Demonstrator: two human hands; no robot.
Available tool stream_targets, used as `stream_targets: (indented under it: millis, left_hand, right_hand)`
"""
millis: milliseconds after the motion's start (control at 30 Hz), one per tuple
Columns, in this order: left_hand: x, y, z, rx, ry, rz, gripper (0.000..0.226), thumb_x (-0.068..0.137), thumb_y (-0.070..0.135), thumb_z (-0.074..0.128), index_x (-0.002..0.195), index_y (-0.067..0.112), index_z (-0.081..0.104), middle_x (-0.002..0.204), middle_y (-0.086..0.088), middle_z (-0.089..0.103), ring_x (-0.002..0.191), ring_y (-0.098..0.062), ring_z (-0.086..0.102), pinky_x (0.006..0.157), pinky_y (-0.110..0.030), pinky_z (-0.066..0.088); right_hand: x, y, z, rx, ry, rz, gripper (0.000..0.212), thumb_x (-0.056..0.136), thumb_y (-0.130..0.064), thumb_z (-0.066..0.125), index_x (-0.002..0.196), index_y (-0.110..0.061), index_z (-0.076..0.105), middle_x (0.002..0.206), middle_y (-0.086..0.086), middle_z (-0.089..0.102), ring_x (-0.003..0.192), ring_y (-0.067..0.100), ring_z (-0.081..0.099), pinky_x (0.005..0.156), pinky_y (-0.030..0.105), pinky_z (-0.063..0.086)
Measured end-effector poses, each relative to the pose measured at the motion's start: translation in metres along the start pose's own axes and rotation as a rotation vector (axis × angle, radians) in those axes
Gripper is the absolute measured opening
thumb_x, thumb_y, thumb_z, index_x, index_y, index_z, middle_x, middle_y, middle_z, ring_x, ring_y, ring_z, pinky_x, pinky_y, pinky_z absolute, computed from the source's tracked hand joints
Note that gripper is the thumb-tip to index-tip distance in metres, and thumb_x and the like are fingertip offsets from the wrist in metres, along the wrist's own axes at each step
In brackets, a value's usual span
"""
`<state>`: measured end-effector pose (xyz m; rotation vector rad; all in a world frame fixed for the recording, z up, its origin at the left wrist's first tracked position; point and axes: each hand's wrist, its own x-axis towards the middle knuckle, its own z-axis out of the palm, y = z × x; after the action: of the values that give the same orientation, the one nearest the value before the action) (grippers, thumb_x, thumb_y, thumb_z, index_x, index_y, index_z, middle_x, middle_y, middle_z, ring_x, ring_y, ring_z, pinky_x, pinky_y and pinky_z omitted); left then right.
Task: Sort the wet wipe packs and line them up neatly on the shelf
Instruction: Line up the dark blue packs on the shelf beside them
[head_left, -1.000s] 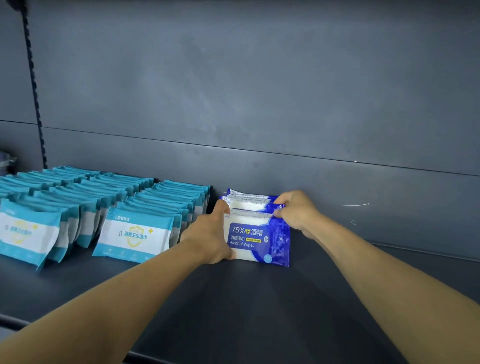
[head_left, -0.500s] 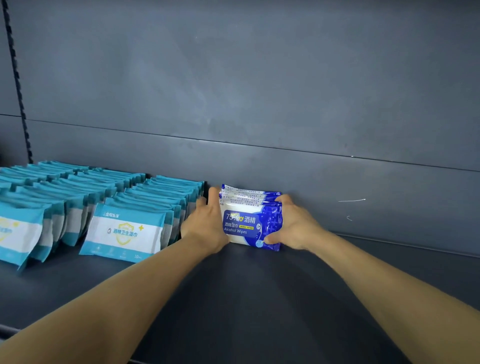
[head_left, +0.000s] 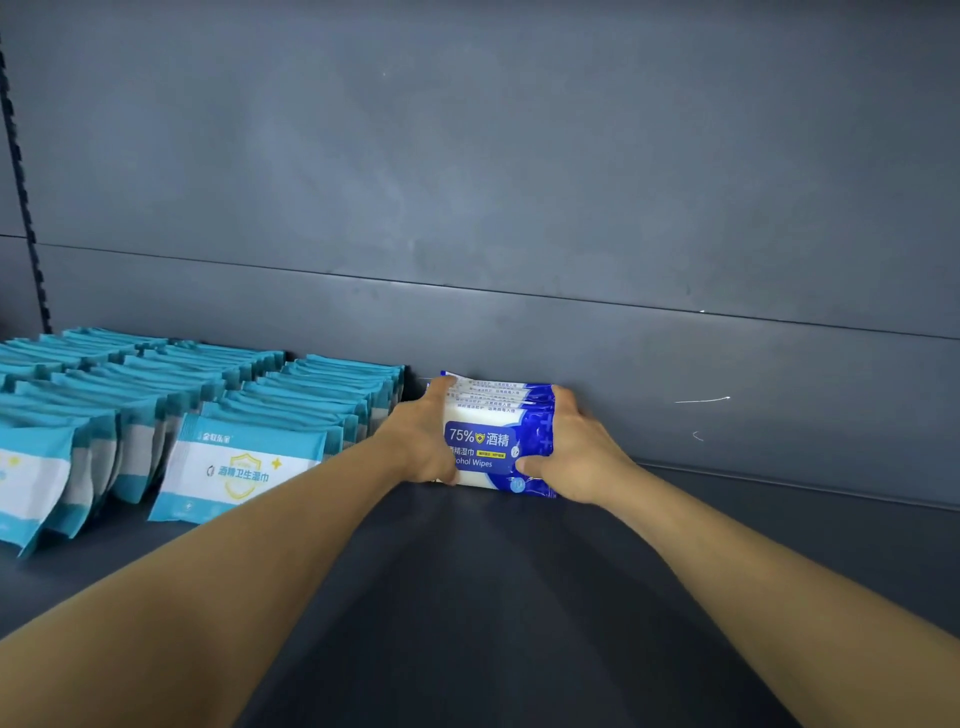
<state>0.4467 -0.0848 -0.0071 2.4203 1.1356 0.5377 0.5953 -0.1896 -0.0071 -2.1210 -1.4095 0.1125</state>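
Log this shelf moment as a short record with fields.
setting: dark grey shelf with back panel
held item: stack of blue alcohol wipe packs, standing near the back panel
left hand: grips the stack's left side
right hand: grips its right side
neighbours: rows of teal wipe packs to the left

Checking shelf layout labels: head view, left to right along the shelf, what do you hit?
teal wipe pack rows → left hand → blue alcohol wipe packs → right hand → bare shelf
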Motion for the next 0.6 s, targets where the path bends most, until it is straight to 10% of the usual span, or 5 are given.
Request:
stream_targets:
  millis: [600]
  left_hand:
    - [-0.010,0.001,0.015,0.006,0.177,-0.070,0.086,0.083,0.004,0.065,0.146,0.019,0.008,0.128,-0.015,0.054,0.107,-0.028,0.059,0.081,-0.035,0.050]
  right_hand:
    - [-0.022,-0.004,0.003,-0.161,0.098,0.040,0.070,0.084,-0.020,0.067,0.137,-0.013,0.021,0.121,0.012,0.056,0.105,0.032,0.059,0.081,0.039,0.051]
